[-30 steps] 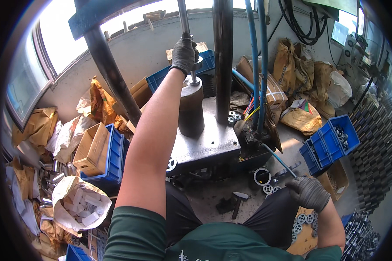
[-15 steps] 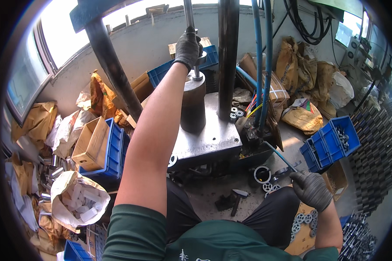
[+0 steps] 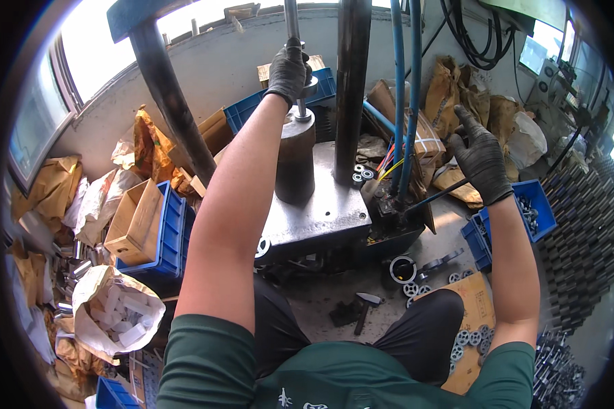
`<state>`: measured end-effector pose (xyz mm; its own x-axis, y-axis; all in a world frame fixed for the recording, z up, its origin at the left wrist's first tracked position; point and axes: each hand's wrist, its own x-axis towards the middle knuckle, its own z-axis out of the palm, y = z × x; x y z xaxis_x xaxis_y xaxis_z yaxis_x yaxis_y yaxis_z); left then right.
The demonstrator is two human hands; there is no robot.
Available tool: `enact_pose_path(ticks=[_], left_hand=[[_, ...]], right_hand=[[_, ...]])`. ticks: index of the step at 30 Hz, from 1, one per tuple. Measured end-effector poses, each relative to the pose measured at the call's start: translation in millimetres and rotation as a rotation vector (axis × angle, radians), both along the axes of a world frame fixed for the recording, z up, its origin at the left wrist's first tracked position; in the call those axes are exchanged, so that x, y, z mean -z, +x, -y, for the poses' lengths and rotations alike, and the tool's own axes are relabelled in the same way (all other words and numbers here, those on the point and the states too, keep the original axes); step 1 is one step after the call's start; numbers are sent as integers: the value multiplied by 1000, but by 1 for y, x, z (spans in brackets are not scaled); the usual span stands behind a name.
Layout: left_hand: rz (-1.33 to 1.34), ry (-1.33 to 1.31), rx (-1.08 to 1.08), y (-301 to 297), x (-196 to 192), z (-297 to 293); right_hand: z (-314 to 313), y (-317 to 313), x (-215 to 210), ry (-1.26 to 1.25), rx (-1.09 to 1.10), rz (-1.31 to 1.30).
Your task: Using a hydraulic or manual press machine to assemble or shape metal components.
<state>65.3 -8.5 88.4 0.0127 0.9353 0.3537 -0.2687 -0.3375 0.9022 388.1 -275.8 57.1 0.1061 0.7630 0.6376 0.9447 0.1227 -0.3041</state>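
Steel, thin and upright: a rod rises above a dark cylindrical die that stands on the grey metal plate of a press straight ahead of me. My left hand, in a black glove, reaches up along it with the fingers curled tight around the rod, just over a small metal ring and the die's top. My right hand, also gloved in black, is raised off to the right with its fingers spread wide and holding nothing; a thin dark lever slants out just below the palm, and I cannot tell whether the palm touches it.

Beside the die stands a thick dark column, and right of that two blue hoses run down. A few small bearings lie on the plate at the column's foot.

Further out, a blue plastic crate of small metal parts sits by my right forearm. Crumpled brown paper sacks are heaped behind it. On my left, an open brown cardboard box rests in another blue crate, with a torn sack of pale cylinders nearer to me. Below the press, a hammer and loose metal rings lie on the floor between my knees.
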Motion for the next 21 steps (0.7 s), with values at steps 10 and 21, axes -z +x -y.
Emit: enact_pose_path(ticks=[10,21], left_hand=[[569,134,322,-12,52,107],[1092,-769,378,-60,277,194]], right_hand=[[17,2,-1,-133,79,10],[121,-24,51,-119,-11,4]])
